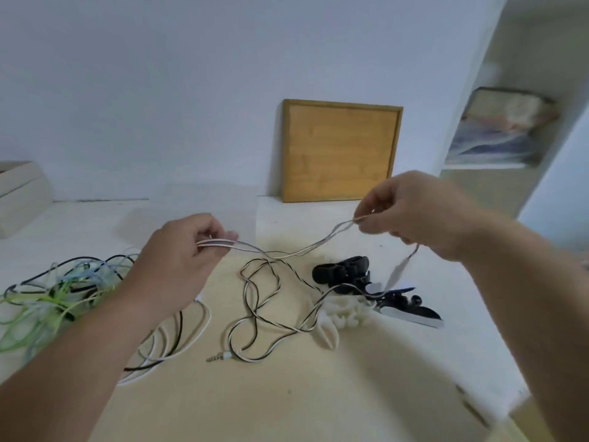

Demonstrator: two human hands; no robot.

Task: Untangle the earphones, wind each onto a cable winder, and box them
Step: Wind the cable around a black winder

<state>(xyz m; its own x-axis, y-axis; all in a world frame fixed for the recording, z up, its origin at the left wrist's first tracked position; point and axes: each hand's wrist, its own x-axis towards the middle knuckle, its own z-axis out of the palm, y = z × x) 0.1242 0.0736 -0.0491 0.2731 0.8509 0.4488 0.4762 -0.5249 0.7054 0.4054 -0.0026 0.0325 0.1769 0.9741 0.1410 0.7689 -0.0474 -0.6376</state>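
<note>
Pinching two strands of the striped earphone cable in the left hand, knuckles up, fingers curled tight round the wire. Holding the same cable higher and further out in the right hand, clamped between thumb and fingertips, wrist bent down. Strung between the two pinches with a slight sag, then dropping below the fingers into loose loops on the table, down to the jack plug nearest the body. Dangling under the right fingers, an inline remote. Just beneath that, a heap of black cable winders and white cable winders. Under and left of the left wrist, a tangle of green, blue and black cables, with a white cable trailing out. Beyond the fingertips, stood on edge against the white wall, a shallow wooden box. Off past the right hand, a wall niche with folded cloth. Far left, a pale box.
</note>
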